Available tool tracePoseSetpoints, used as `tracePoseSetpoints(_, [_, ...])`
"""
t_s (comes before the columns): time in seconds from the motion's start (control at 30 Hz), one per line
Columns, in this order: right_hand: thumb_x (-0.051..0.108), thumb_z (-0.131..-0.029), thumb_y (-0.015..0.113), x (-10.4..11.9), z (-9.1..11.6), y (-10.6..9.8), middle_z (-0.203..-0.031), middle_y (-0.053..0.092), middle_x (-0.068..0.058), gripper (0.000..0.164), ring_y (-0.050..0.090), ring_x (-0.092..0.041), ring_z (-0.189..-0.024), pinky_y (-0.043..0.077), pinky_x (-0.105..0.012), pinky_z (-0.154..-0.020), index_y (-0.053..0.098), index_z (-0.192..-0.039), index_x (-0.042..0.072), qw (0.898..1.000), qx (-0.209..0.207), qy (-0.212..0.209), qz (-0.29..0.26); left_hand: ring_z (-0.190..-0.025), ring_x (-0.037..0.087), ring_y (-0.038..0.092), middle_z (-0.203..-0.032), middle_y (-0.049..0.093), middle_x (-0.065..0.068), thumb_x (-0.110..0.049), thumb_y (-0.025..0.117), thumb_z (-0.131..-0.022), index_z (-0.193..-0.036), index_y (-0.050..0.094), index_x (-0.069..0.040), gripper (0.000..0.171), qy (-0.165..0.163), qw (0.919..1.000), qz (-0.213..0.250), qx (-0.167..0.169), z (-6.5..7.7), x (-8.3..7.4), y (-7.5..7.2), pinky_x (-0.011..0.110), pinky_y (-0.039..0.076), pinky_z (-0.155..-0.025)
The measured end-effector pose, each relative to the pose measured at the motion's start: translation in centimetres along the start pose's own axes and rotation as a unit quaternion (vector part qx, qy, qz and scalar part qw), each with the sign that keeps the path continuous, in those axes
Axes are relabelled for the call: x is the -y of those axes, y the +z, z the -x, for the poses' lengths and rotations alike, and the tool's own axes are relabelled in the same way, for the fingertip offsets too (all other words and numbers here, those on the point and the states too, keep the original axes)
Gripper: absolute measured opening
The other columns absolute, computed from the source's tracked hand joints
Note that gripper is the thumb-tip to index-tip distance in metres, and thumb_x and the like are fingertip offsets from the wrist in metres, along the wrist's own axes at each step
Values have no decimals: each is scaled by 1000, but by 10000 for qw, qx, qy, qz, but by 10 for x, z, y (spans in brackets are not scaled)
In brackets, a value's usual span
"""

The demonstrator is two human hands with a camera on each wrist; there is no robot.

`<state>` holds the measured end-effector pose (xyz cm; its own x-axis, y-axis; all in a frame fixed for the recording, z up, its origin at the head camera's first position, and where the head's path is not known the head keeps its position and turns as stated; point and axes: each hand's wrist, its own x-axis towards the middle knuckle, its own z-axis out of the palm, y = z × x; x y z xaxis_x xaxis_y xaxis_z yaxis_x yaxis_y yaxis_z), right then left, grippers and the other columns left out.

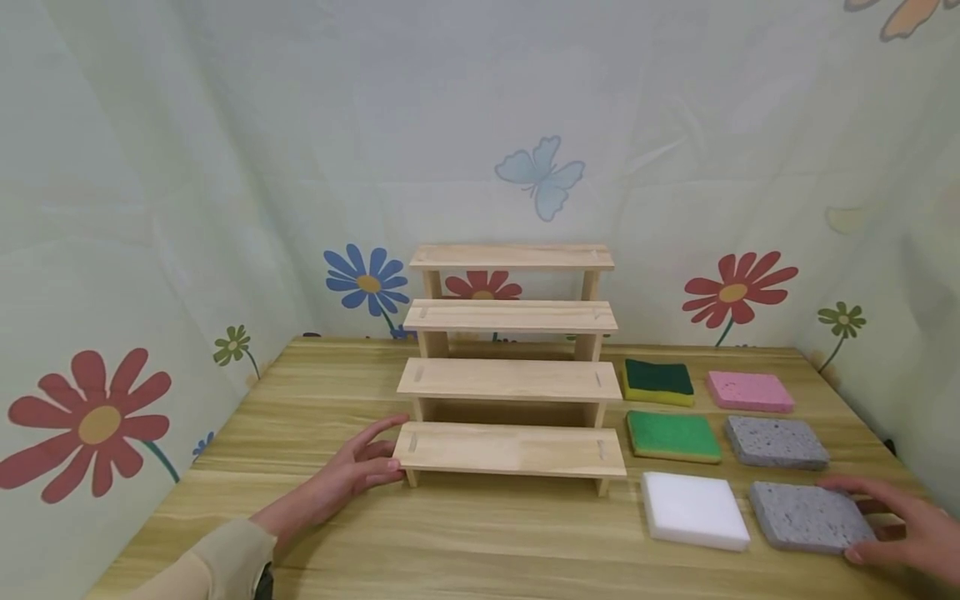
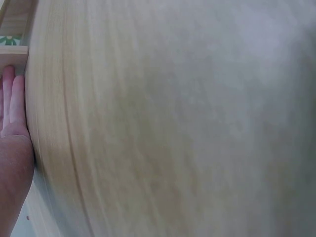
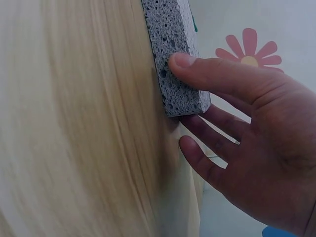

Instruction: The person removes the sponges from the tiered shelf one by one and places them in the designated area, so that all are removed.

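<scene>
A four-step wooden display stand (image 1: 510, 450) rises in the middle of the table. My left hand (image 1: 348, 483) touches the left end of its lowest step, fingers extended; in the left wrist view, the fingers (image 2: 18, 96) reach up to the light wooden step (image 2: 14, 54). At the front right, my right hand (image 1: 911, 529) holds a speckled grey sponge (image 1: 810, 517) by its right end. The right wrist view shows the thumb on the porous side of this sponge (image 3: 180, 74), with other fingers behind it. The sponge lies flat on the table in the head view.
Beside the held sponge lie a white sponge (image 1: 693, 510) and another grey sponge (image 1: 776, 442). Behind them are a green-topped sponge (image 1: 672, 435), a dark green and yellow sponge (image 1: 658, 382) and a pink sponge (image 1: 750, 390). A flower-printed curtain (image 1: 360, 167) encloses the wooden table (image 1: 525, 550).
</scene>
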<state>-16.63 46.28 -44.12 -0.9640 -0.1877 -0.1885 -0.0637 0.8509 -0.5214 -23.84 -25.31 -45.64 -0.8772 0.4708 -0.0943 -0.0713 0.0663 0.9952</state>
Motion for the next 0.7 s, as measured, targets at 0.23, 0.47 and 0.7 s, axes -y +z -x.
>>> tracePoseSetpoints(0.23, [26,-87,74,-7,-1,0,-138,41,-39,75,56,-43,-109,56,-51,-79,38,-143,-8,9988,356,29,-340,-122,19,58,-141,49,15,-9,58,-98,-158,19,-17,72,-16,10000,-48,-17,0,0,0,34,54,-102])
tracePoseSetpoints(0.47, [30,-89,73,-14,-3,1,-140,34,-44,78,53,-45,-112,54,-49,-82,34,-146,-6,9981,445,117,-417,-122,19,58,-141,50,16,-9,58,-98,-158,19,-17,72,59,10000,-22,37,1,0,0,34,54,-102])
tracePoseSetpoints(0.7, [31,-90,72,-15,-4,1,-140,33,-43,79,54,-37,-110,52,-43,-81,32,-147,-6,9980,451,194,-386,-121,18,59,-140,50,14,-8,58,-98,-158,19,-16,72,82,10000,-5,51,1,0,0,34,54,-101])
